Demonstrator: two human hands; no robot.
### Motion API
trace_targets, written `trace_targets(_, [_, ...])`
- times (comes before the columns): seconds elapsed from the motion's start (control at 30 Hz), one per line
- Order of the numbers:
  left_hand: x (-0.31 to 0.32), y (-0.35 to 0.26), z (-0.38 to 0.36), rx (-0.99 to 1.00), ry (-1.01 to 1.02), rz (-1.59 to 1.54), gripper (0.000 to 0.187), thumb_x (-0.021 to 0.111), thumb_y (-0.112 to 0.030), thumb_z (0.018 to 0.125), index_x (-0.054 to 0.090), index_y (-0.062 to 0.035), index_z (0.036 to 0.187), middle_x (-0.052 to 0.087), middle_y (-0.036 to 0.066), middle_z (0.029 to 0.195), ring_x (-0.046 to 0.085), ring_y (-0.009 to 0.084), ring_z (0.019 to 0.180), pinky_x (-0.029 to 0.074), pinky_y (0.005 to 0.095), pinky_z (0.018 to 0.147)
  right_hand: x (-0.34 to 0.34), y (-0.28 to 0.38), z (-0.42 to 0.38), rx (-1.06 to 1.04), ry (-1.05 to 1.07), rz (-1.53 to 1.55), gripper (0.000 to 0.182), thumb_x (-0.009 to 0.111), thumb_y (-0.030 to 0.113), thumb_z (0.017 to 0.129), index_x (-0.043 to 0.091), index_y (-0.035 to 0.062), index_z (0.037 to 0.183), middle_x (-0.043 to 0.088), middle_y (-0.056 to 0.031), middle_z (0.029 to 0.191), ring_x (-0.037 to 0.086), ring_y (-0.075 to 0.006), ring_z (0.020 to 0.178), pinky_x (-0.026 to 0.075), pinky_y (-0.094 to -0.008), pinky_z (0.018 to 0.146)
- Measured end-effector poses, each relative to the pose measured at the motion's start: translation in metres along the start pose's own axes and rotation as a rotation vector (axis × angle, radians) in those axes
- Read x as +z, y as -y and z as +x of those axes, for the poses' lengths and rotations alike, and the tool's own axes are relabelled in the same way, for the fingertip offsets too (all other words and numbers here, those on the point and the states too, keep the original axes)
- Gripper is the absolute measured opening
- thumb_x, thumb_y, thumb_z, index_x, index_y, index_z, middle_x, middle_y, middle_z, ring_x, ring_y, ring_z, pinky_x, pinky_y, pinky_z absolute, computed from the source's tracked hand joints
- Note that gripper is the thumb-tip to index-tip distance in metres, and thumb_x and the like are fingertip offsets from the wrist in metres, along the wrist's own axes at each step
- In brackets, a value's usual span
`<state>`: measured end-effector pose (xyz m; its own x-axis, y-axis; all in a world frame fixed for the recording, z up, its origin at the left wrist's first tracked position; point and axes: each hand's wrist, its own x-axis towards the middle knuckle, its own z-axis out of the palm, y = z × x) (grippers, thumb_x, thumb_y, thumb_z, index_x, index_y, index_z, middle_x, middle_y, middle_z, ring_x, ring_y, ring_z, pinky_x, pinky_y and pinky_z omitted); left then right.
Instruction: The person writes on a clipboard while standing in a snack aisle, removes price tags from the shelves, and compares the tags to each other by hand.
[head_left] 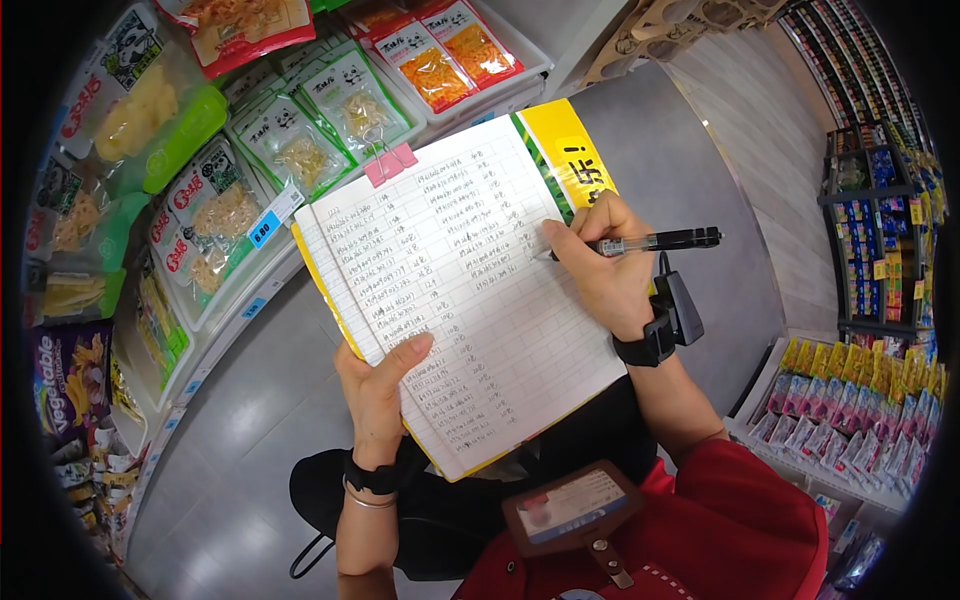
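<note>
A lined notebook [520, 370] lies open in front of me, its page covered with handwritten rows of numbers. My left hand [385, 385] grips its lower left edge, thumb on top of the page and fingers underneath. In my right hand [605, 265] is a black-and-clear pen [665, 241], held in a writing grip with its tip at the right column of numbers. A pink binder clip [391, 165] sits on the notebook's top edge. Behind the page a yellow-and-green cover [570, 150] shows at the upper right.
Shelves with packaged snacks [300, 130] and a blue price tag [263, 229] curve along the left. To the right stand a rack of small packets [850, 410] and a dark display [880, 230]. A brown badge holder [572, 507] hangs over my red shirt [700, 530].
</note>
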<state>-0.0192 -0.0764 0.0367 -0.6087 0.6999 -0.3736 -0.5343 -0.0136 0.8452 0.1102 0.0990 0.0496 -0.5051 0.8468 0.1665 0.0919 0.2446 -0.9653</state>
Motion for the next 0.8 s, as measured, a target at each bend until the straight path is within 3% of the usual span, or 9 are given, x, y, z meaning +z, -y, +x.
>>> trace_targets(0.8, [-0.0028,0.0019,-0.0008,0.0,0.012,-0.013,0.037,0.065,-0.004,0.07,0.054,0.0061,0.104,0.06,0.014,0.096,0.058,0.0175,0.082,0.045,0.0283,0.074,0.0004,0.0003,-0.001,0.017,-0.06,0.008,0.03,0.065,-0.002,0.072,0.038,0.007,0.06,0.044,0.0032,0.055,0.036,-0.0016,0.049,0.031,-0.0185,0.046])
